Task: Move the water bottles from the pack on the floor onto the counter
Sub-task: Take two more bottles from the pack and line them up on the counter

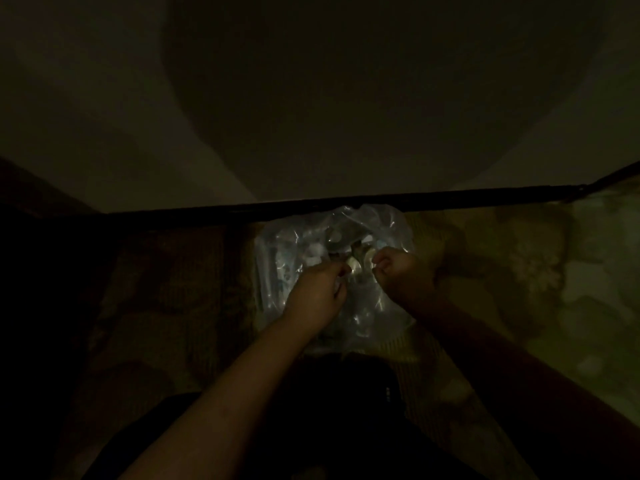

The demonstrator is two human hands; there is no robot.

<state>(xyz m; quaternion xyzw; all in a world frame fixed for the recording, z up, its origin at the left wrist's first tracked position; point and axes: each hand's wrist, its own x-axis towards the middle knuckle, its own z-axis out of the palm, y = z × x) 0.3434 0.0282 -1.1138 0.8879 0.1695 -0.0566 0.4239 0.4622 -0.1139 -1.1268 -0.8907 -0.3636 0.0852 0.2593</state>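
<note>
pack (273, 271): on the patterned floor (519, 271) straight ahead, its far edge against the dark skirting (450, 197) at the foot of the wall.
film (388, 220): clear, thin and glossy. soft and slippery, likely to stretch before it tears. poor to lift by.
bottles (313, 252): only white caps show through the film, at the far middle. probably full, so heavy for their size, with thin walls that dent under a squeeze.
where to hold: the neck just under a cap, or round the body once the film is open.
left hand (318, 289): fingers curled, seemingly pinching film just left of the caps.
right hand (401, 271): curled the same way just right of the caps — it is in shadow, so the pinch is less sure.
bench: not in view.
light: very dim — fine detail is lost.
</note>
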